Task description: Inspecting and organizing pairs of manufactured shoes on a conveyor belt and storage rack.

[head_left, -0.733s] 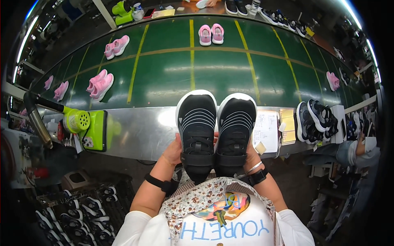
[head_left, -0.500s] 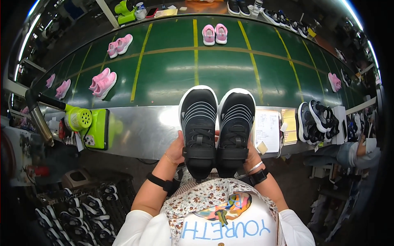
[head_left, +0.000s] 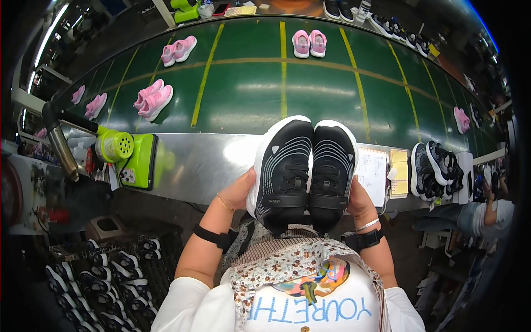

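Note:
A pair of black sneakers with white soles, pale curved stripes and strap closures is held up in front of my body, toes pointing away. My left hand [head_left: 240,188] is closed round the outer side of the left sneaker [head_left: 289,171]. The right sneaker [head_left: 333,169] is gripped at its outer side by my right hand [head_left: 360,198]. The two sneakers touch along their inner sides, tilted so that the left one shows its outer flank. Most of my fingers are hidden behind the shoes.
A green conveyor belt [head_left: 238,99] with yellow lines carries several pink shoes [head_left: 156,99]. On the metal ledge [head_left: 215,149] stand a lime-green blower device [head_left: 138,160], an open notebook [head_left: 371,174] and more black sneakers [head_left: 434,169]. A rack of shoes [head_left: 119,282] stands lower left. Another person [head_left: 492,213] is at right.
The sneakers have turned in my hands, so the left one's outer side shows more. My hands have shifted up along the outer sides. The whole view has swung a little.

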`<move>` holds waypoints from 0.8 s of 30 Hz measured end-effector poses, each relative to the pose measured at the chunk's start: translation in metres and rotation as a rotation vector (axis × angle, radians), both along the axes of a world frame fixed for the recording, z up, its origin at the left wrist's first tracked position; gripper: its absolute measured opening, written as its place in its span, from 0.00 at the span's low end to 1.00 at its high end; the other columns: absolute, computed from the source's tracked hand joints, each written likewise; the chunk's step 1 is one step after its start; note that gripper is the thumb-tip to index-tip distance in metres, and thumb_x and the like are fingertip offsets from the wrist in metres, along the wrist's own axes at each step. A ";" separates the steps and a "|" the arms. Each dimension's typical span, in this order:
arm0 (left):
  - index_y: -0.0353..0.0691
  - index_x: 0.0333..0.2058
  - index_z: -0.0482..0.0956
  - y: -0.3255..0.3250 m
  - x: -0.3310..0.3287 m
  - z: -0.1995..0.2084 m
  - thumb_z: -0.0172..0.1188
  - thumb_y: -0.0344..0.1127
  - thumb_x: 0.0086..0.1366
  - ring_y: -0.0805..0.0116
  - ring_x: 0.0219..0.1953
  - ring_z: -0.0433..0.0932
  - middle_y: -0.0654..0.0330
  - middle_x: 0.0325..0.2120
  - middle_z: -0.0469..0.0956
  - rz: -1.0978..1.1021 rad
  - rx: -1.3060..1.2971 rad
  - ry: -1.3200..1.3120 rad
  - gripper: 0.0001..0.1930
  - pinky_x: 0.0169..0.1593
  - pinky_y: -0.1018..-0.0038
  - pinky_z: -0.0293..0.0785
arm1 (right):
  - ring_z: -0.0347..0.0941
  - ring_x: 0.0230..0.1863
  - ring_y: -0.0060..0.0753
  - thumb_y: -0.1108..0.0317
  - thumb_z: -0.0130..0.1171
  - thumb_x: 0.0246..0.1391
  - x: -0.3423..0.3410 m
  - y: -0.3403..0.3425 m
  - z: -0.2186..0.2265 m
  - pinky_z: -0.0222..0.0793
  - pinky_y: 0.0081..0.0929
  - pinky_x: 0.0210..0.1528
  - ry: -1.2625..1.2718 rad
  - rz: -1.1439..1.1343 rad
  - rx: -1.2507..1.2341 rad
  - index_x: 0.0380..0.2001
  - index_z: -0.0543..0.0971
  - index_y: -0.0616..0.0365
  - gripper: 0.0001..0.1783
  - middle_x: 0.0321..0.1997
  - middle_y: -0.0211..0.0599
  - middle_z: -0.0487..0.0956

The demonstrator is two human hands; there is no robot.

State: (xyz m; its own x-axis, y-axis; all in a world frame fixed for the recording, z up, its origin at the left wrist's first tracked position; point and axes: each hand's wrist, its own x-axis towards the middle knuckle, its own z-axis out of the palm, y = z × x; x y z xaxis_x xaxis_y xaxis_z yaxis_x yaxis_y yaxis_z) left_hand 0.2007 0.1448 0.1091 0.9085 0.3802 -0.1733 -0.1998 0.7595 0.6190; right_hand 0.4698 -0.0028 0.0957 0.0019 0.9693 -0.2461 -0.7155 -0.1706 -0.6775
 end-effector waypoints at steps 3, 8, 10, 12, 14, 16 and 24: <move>0.39 0.61 0.46 0.007 -0.001 0.020 0.44 0.49 0.64 0.69 0.54 0.63 0.57 0.56 0.58 0.035 0.134 0.075 0.32 0.55 0.72 0.63 | 0.63 0.54 0.30 0.55 0.39 0.60 0.004 0.003 0.010 0.58 0.27 0.57 -0.128 -0.054 -0.125 0.57 0.57 0.61 0.28 0.57 0.38 0.65; 0.38 0.60 0.47 0.012 0.006 0.033 0.46 0.51 0.63 0.69 0.54 0.63 0.57 0.55 0.60 0.091 0.201 0.300 0.34 0.55 0.73 0.63 | 0.58 0.57 0.27 0.57 0.41 0.60 0.004 0.008 0.025 0.52 0.24 0.59 -0.308 0.001 -0.133 0.60 0.52 0.62 0.30 0.59 0.37 0.61; 0.38 0.61 0.46 0.014 0.009 0.033 0.44 0.50 0.64 0.69 0.54 0.63 0.57 0.56 0.60 0.087 0.364 0.339 0.33 0.54 0.74 0.62 | 0.59 0.57 0.27 0.57 0.42 0.60 0.003 0.010 0.027 0.53 0.24 0.58 -0.393 -0.022 -0.189 0.60 0.52 0.61 0.30 0.59 0.37 0.62; 0.38 0.61 0.45 0.014 0.011 0.033 0.43 0.50 0.65 0.69 0.55 0.63 0.57 0.56 0.59 0.082 0.316 0.383 0.33 0.55 0.74 0.62 | 0.59 0.57 0.27 0.57 0.41 0.60 0.003 0.011 0.027 0.54 0.23 0.58 -0.341 -0.003 -0.170 0.60 0.52 0.61 0.30 0.59 0.38 0.62; 0.38 0.61 0.46 0.015 0.013 0.034 0.42 0.47 0.66 0.69 0.55 0.63 0.56 0.56 0.59 0.069 0.363 0.364 0.31 0.55 0.75 0.61 | 0.60 0.56 0.27 0.58 0.40 0.60 0.002 0.012 0.027 0.55 0.23 0.57 -0.393 -0.040 -0.164 0.60 0.52 0.61 0.29 0.58 0.38 0.62; 0.38 0.61 0.46 0.013 0.014 0.034 0.40 0.45 0.67 0.69 0.55 0.62 0.56 0.56 0.59 0.090 0.397 0.409 0.29 0.55 0.75 0.61 | 0.60 0.56 0.28 0.59 0.40 0.60 0.001 0.012 0.026 0.56 0.23 0.57 -0.410 -0.025 -0.178 0.60 0.52 0.61 0.28 0.58 0.39 0.62; 0.35 0.57 0.55 0.009 0.019 0.014 0.33 0.49 0.67 0.63 0.53 0.66 0.53 0.53 0.64 0.127 -0.213 0.116 0.27 0.54 0.69 0.65 | 0.68 0.51 0.37 0.54 0.33 0.61 -0.001 0.013 0.022 0.65 0.32 0.52 0.060 -0.060 -0.322 0.55 0.60 0.63 0.27 0.53 0.44 0.69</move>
